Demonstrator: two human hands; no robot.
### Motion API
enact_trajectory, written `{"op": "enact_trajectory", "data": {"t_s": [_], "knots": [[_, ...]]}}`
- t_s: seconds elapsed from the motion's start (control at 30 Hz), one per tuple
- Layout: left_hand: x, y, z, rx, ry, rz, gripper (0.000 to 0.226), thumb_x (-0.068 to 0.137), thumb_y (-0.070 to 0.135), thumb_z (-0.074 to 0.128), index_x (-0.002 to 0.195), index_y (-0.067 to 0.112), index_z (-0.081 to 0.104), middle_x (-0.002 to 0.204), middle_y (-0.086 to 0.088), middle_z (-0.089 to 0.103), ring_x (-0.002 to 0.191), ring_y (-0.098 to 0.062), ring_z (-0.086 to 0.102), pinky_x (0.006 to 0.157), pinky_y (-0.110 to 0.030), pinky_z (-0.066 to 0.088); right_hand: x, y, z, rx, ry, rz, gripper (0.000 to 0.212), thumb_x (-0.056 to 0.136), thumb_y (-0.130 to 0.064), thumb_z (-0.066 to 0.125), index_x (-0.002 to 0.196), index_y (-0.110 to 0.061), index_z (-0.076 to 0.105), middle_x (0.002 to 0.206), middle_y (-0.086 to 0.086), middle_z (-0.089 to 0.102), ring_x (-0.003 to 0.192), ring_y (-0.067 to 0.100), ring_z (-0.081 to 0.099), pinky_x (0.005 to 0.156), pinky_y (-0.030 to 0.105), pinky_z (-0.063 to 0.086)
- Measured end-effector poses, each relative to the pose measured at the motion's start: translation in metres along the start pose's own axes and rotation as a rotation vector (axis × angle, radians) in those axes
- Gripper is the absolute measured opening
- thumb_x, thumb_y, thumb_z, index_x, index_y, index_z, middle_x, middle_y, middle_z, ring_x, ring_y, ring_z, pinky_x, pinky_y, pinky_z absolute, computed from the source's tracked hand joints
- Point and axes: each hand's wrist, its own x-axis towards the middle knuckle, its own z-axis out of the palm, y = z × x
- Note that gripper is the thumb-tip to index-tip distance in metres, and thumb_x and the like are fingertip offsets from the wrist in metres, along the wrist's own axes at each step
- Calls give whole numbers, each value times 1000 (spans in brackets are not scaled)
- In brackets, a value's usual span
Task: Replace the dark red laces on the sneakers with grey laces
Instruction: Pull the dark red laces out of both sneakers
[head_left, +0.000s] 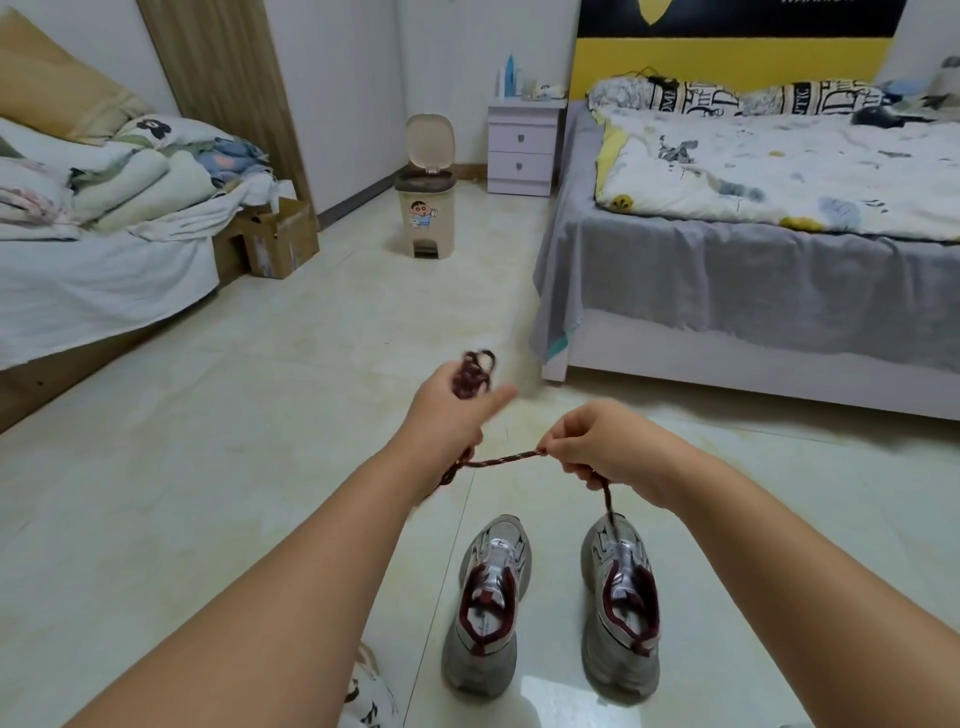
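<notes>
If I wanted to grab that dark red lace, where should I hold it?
Grab the straight stretch of the dark red lace pulled between the left hand and the right hand, coming from above. It is off the floor with open space around it, so a finger-and-thumb grip looks easiest there. The bunch in the left hand is loopy, and the tail hangs down toward the right sneaker.

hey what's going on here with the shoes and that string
A person is handling a dark red braided shoelace. The left hand holds a bunched coil of it, while the right hand pinches the stretch running between the hands. One end hangs down toward the right grey-and-silver sneaker. Both it and the left grey-and-silver sneaker stand on the tiled floor; no grey laces show.
</notes>
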Motion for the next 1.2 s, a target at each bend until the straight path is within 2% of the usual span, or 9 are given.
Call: {"op": "enact_trajectory", "data": {"t_s": [0.1,0.2,0.27,0.43,0.57,0.7,0.87,1.07,1.2], "knots": [[-10,-3,1,538,-255,47,40,67,28,81,98,24,56,76,10,56,60,-4,49,48,-13,38,-1,-1,-8,95,97,-51,14,89,-8,56,79,-9,66,60,0,53,55,12,46,54,21,42],[-16,-8,-1,617,-288,8,25,75,28,75,81,8,61,59,3,45,50,-10,38,46,-20,29,-5,-3,-12,170,123,-57,18,92,-4,52,80,-9,64,65,3,56,58,13,50,58,22,48],[-22,-5,-4,369,-222,-36,22,84,28,66,72,13,56,60,2,44,53,-10,39,51,-21,29,-11,-5,-11,220,113,-58,22,93,0,47,79,-9,62,67,6,59,58,14,53,58,22,51],[-47,15,-4,-446,-198,-222,16,94,27,49,88,13,53,91,-7,68,87,-16,63,65,-27,45,-30,-12,3,253,39,-109,16,91,-6,55,76,-7,60,66,8,64,52,13,57,54,23,54],[-67,28,-3,-789,-50,-201,19,94,25,50,84,9,52,59,-2,62,54,-15,65,58,-32,55,-43,-21,20,202,-40,-137,19,91,-16,58,74,-7,59,68,8,64,54,15,58,57,25,54],[-69,13,-13,-414,77,-120,9,93,16,54,87,11,48,62,-2,46,47,-11,48,48,-25,49,-46,-17,26,-95,-68,-117,15,93,-19,54,86,-8,62,73,4,65,61,13,58,61,24,51],[-55,-25,-32,-157,154,-279,13,89,2,51,79,8,46,64,-6,44,50,-14,45,48,-25,45,-22,-5,38,-540,-93,-72,27,92,-23,53,102,-2,66,94,11,68,75,17,56,66,26,44],[-20,-17,-25,-82,131,-184,3,87,4,52,86,7,52,68,-4,47,52,-13,48,54,-27,46,35,3,59,-682,-183,24,35,94,-28,50,116,-3,61,121,13,61,107,26,59,89,35,47],[4,-33,-24,21,156,-201,6,85,10,55,87,5,55,66,-2,51,53,-13,51,61,-31,48,74,13,69,-695,-234,58,34,94,-27,49,118,-5,57,120,13,60,109,27,57,89,36,47]]}}
